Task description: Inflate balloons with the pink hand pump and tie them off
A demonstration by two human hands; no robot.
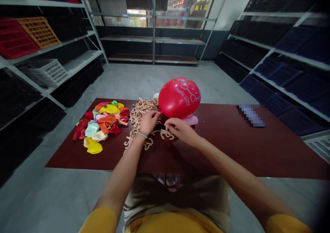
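Observation:
A blown-up red balloon (pixel 177 99) with "hello kitty" print rests over the middle of the dark table. My left hand (pixel 150 122) pinches the balloon's neck at its lower left. Just to the right, my right hand (pixel 182 130) has its thumb and fingers pressed together beside a small loop of beige cord (pixel 167 134); what they hold is too small to make out. A heap of beige cords (pixel 144 110) lies behind and left of my left hand. On the left side is a pile of uninflated balloons (pixel 104 121) in many colours.
The brown table (pixel 227 143) carries a blurred purplish object (pixel 252 115) at the right. A pink cylinder (pixel 191 120) lies under the balloon. Shelves with crates (pixel 38 32) stand left and right, and a metal rack (pixel 154 39) stands behind.

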